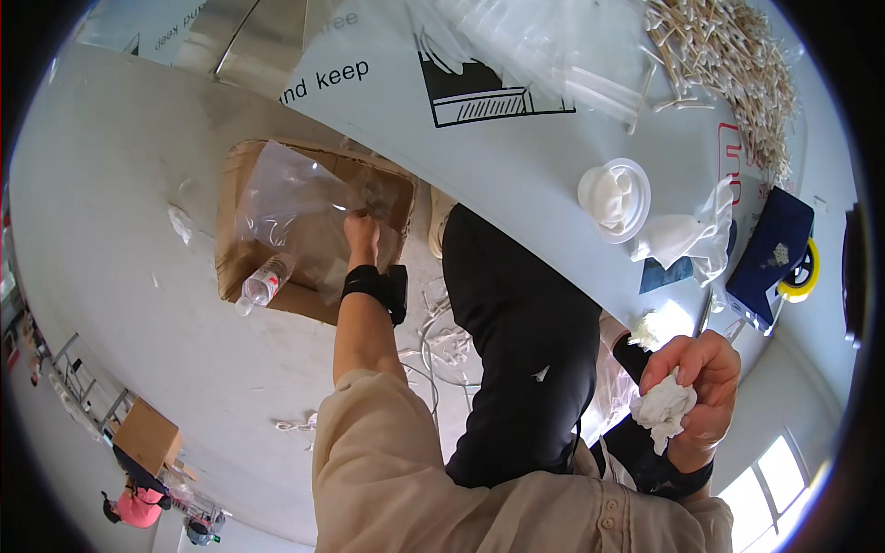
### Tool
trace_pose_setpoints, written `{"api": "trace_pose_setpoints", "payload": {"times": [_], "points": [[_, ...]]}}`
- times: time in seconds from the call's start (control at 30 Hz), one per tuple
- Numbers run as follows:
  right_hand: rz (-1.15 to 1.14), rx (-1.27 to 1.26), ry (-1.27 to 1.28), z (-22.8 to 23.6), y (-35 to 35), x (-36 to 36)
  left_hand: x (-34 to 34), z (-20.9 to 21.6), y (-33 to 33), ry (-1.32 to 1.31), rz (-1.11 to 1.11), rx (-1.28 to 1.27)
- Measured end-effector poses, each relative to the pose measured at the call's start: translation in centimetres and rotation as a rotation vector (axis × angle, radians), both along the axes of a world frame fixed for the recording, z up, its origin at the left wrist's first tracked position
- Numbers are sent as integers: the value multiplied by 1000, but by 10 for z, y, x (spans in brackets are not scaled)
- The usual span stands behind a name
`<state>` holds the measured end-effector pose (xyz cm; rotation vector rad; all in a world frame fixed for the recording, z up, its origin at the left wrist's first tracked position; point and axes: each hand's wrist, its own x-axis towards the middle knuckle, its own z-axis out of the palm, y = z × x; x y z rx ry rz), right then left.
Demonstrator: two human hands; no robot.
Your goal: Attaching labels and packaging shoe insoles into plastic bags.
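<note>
In my right hand (708, 392) is a crumpled white tissue (664, 408), pinched between curled fingers above the right side of my lap. My left arm stretches down to an open cardboard box (229, 207) on the floor. There my left hand (363, 234) is closed, against a clear plastic bag (290, 189) that lies across the box. Its fingertips are hidden, so what it grips cannot be made out. A clear plastic bottle (267, 279) leans at the box's near left corner.
On the table (516, 175) are a round white tub (643, 189), crumpled white film (673, 238), clear plastic sleeves (516, 41) and heaped cotton swabs (733, 69). A dark blue pouch (770, 244) lies by a yellow tape roll (800, 276). Cables (429, 355) trail on the floor; a person (138, 507) is far off.
</note>
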<state>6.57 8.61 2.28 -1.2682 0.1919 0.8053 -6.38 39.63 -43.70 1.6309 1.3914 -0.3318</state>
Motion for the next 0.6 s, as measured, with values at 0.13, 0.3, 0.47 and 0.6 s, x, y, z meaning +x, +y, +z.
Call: {"api": "trace_pose_setpoints", "payload": {"times": [0.13, 0.3, 0.47, 0.6], "points": [[-19, -32, 2, -8, 0, -1, -7, -19, -17, -222, -721, 303], [4, -13, -6, -4, 3, 2, -16, -36, -12, -108, -947, 514], [-35, -55, -37, 1, 3, -6, 12, 25, -32, -262, -497, 613], [-53, -169, -1, 13, 21, -19, -4, 82, -10, -512, 105, 350]]}}
